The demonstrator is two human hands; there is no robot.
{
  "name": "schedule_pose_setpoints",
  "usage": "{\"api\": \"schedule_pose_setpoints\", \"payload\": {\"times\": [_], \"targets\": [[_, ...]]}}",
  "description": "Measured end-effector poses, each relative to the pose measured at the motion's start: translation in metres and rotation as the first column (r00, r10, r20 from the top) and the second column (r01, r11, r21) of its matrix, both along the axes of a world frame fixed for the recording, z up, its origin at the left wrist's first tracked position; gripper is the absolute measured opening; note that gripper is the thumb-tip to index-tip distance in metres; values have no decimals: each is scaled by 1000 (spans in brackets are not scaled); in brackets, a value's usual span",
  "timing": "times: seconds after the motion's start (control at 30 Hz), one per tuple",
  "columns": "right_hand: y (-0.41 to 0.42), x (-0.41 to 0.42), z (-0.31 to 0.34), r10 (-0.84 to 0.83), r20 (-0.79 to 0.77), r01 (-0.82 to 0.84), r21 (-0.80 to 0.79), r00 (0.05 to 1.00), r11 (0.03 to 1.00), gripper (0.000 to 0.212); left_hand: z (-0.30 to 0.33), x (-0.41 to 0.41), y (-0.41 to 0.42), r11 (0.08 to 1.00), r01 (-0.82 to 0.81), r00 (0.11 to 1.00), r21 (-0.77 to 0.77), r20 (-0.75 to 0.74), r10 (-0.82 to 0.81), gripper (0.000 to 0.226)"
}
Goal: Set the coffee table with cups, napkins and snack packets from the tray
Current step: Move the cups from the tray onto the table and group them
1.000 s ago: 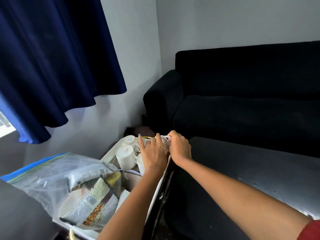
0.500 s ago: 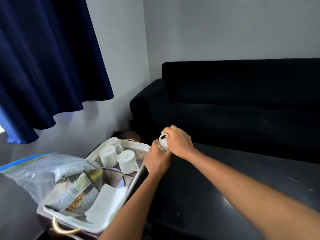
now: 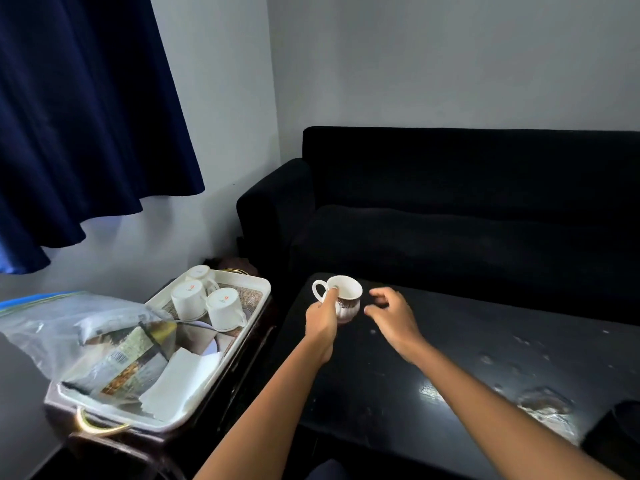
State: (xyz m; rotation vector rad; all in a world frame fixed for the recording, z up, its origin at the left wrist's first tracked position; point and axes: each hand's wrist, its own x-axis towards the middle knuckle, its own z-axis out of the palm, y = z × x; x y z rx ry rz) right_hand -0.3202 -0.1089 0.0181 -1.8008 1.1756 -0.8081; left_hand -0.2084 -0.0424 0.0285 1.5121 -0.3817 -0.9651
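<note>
Sitting upright near coffee table point(image 3: 450, 368) far-left edge: patterned cup point(image 3: 346, 299) (white), left hand point(image 3: 322, 318) gripping; right hand point(image 3: 389, 311) loosely spread beside.

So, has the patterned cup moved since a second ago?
Yes. The patterned cup has gone rightward from over the tray to the near left corner of the coffee table, held by the left hand; the right hand is off it.

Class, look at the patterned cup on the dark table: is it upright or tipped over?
Upright. The patterned cup shows its open mouth facing up, with the left hand gripping its side on the coffee table.
</note>
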Motion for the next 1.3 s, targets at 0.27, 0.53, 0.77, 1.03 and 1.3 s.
{"api": "schedule_pose_setpoints", "payload": {"times": [0.27, 0.53, 0.77, 1.03, 1.3], "targets": [[33, -20, -33, -45, 51, 38, 133, 998, 990, 61, -26, -44, 5, 978, 175, 980, 115, -114, -162, 28], [34, -35, -62, -196, -28, 198, 123, 980, 972, 51, -62, -64, -1, 916, 341, 936, 210, 18, -353, 50], [34, -41, -88, -269, -1, 263, 224, 963, 939, 41, -98, -76, 3, 885, 437, 885, 160, 102, -455, 48], [30, -37, -108, -393, 141, 317, 377, 909, 870, 21, -133, -82, 4, 854, 452, 842, 260, 193, -504, 65], [25, -34, -114, -320, 143, 272, 278, 937, 921, 35, -148, -79, -1, 844, 439, 757, 310, 379, -533, 71]]}}
